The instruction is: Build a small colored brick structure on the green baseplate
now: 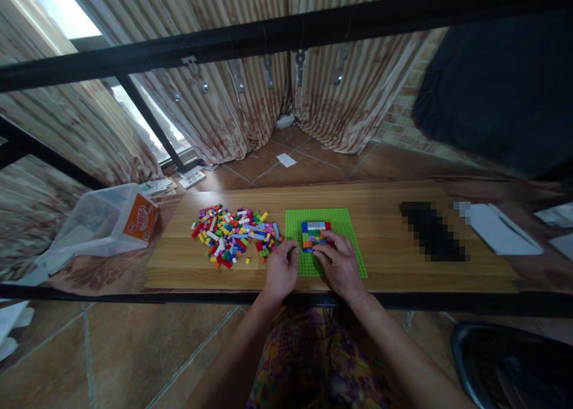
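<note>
Both hands work at the table's near edge: right hand (341, 264) pinches at the small brick build (316, 234) on the green baseplate (344, 224); left hand (281, 270) lies curled beside it, seemingly empty. Steadying the baseplate should help; loose bricks (233, 234) lie left.

Brick pile (235, 234) left — bare board (380, 242) right

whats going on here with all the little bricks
A person sits at a wooden table with both hands on a green baseplate. The right hand touches a small multicoloured brick build at the plate's middle; the left hand rests at the plate's left edge. A loose pile of bricks lies just left, and a clear plastic tub sits at the table's left end.
</note>
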Available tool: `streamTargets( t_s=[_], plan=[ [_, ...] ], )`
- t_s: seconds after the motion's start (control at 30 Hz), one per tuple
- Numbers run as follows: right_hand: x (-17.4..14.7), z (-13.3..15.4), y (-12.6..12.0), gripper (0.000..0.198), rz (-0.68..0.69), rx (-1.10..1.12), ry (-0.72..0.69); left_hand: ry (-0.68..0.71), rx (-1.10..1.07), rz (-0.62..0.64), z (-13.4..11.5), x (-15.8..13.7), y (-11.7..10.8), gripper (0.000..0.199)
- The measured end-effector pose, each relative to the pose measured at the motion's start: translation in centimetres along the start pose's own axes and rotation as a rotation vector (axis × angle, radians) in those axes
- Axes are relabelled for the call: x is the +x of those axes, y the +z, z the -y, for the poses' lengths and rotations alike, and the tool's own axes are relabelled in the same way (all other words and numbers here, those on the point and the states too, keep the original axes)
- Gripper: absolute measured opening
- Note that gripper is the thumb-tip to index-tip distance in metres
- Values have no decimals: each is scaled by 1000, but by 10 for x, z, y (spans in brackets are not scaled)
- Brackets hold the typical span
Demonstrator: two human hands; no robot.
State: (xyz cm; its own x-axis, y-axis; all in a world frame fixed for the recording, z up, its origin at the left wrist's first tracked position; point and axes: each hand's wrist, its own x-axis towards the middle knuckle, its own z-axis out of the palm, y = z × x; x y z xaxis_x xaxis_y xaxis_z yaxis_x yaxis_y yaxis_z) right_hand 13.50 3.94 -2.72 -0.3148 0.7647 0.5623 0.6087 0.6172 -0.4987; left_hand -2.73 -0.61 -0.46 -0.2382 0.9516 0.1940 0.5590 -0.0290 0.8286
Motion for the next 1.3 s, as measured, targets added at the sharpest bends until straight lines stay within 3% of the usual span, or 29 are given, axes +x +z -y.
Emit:
streamTargets(
  t_s=[0.5,0.73,0.9,1.2,1.3],
  plan=[
    [13,6,2,15,2,164,185,28,61,4,-3,2,6,17],
    [19,12,0,12,14,190,256,-65,138,2,-8,9,8,21],
    [21,13,0,13,28,187,265,-141,191,38,-12,12,9,22],
    [22,11,-1,20,27,233,226,-142,299,48,-15,8,7,26],
    [20,3,-10,21,-75,323,262,-129,275,37,-13,8,5,32]
  ],
)
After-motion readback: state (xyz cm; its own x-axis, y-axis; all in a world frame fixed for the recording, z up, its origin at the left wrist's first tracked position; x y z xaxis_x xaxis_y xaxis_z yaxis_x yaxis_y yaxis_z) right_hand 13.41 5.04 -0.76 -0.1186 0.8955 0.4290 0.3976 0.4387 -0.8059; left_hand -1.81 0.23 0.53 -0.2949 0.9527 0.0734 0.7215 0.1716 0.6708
